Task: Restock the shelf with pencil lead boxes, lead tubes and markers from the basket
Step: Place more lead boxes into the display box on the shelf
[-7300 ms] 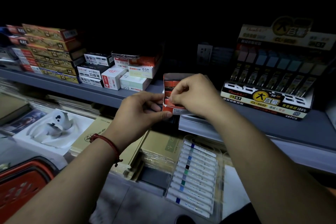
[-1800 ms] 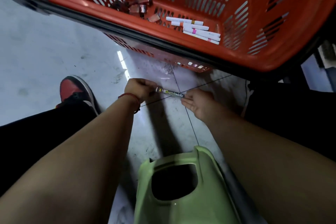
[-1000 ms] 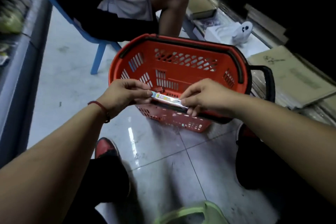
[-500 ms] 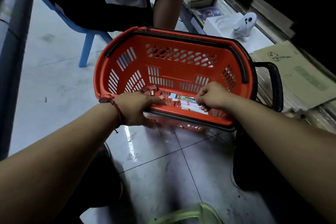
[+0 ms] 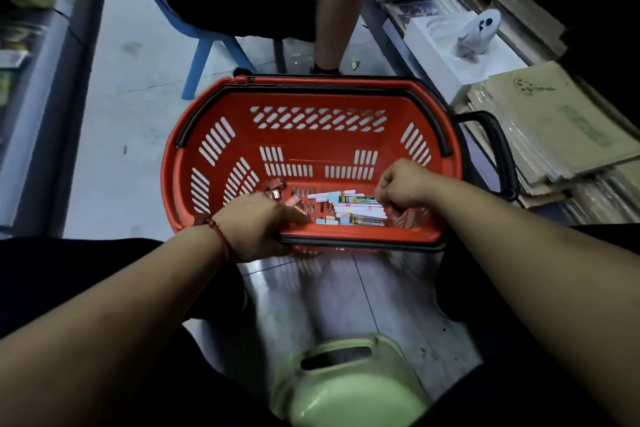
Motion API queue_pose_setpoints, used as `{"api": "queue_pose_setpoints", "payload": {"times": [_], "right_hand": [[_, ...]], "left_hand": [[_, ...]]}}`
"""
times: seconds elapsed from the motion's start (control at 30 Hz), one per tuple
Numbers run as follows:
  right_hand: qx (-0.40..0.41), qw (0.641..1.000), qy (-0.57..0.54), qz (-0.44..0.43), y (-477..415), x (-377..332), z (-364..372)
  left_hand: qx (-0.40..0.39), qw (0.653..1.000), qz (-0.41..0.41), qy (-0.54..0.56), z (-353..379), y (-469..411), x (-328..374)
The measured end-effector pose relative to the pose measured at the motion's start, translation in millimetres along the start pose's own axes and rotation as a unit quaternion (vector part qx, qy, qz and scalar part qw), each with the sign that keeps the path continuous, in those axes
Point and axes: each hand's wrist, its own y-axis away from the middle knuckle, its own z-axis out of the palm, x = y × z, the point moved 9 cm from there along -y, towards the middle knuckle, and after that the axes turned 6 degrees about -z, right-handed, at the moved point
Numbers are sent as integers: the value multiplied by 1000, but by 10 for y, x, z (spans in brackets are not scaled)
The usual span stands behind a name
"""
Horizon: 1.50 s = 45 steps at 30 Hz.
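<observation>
Nearest the camera: pale green plastic stool (image 5: 346, 388) with a slot in its top, standing on the grey tiled floor (image 5: 346, 291) between the person's dark-clad legs.

Left hand (image 5: 256, 225): red cord bracelet (image 5: 221, 236) at the wrist. Fingers (image 5: 294, 215) curled over the near rim of the red basket (image 5: 311, 135), gripping it at the near left.

Right hand (image 5: 405, 184): inside the basket on the right, knuckles up. Fingers (image 5: 382, 189) curled down together, tips at the right end of a dark lead tube (image 5: 358, 199) with a yellow label. Whether they pinched the tube or only touched it could not be told.

Basket contents: the lead tube lay across the top of a loose pile of white markers (image 5: 360, 213) with coloured bands, on the basket bottom near the near wall, between the two hands. A few small pinkish pieces (image 5: 277, 192) lay to the left of the pile, just beyond the left hand; too small to identify.

Basket's black pull handle (image 5: 498, 149) stuck out on the right.

Right of the basket: stacked brown paper packs (image 5: 554, 121) on a low shelf. Farther along, a white ghost figure (image 5: 478, 33) stood upright on a white box (image 5: 436, 55).

Far side: a blue chair (image 5: 201, 55) with another person seated, one bare leg (image 5: 332, 10) down to the floor just behind the basket's far rim.
</observation>
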Motion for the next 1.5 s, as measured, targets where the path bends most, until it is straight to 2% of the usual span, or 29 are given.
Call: {"api": "queue_pose_setpoints", "payload": {"times": [0.07, 0.17, 0.3, 0.33, 0.4, 0.5, 0.6, 0.73, 0.83, 0.93, 1.03, 1.13, 1.27, 1.37, 1.5], "right_hand": [[-12, 999, 29, -5, -24, 6, 108], [-30, 995, 94, -10, -67, 20, 234], [-48, 992, 114, 18, -241, 152, 326], [-51, 992, 108, 28, -339, 193, 350], [-55, 992, 102, 43, -510, 244, 386], [-69, 988, 134, 44, -871, 217, 468], [-78, 980, 178, 42, -1165, 137, 583], [-132, 967, 212, 51, -1413, 344, 847], [-169, 941, 288, 52, -1478, 494, 1043], [-165, 927, 331, 57, -1517, 550, 1088], [-171, 919, 351, 59, -1529, 440, 1119], [-170, 932, 319, -17, -1565, 105, 1259], [-223, 949, 199, -95, -1609, -294, 1679], [-218, 971, 82, -56, -1781, -397, 1892], [-182, 982, 39, 21, -1954, -341, 2088]], "left_hand": [[-33, 999, -12, 3, 64, 32, 19], [-130, 990, -19, 43, 178, -20, 69], [-241, 946, -89, 199, 277, -129, -58], [-245, 931, -111, 249, 298, -211, -148], [-204, 917, -154, 306, 340, -418, -413], [-156, 933, -205, 251, 498, -760, -917], [-186, 946, -217, 156, 799, -953, -1291], [-243, 927, -253, 133, 1191, -1008, -1595], [-204, 916, -309, 157, 1349, -908, -1844], [-177, 899, -367, 159, 1461, -770, -2029], [-201, 907, -351, 118, 1555, -853, -2008], [-218, 932, -289, 22, 1644, -1112, -1899], [-229, 933, -279, 14, 1974, -1180, -1901], [-218, 940, -259, -34, 2130, -1170, -1980], [-203, 946, -247, -49, 2210, -1188, -2006]]}}
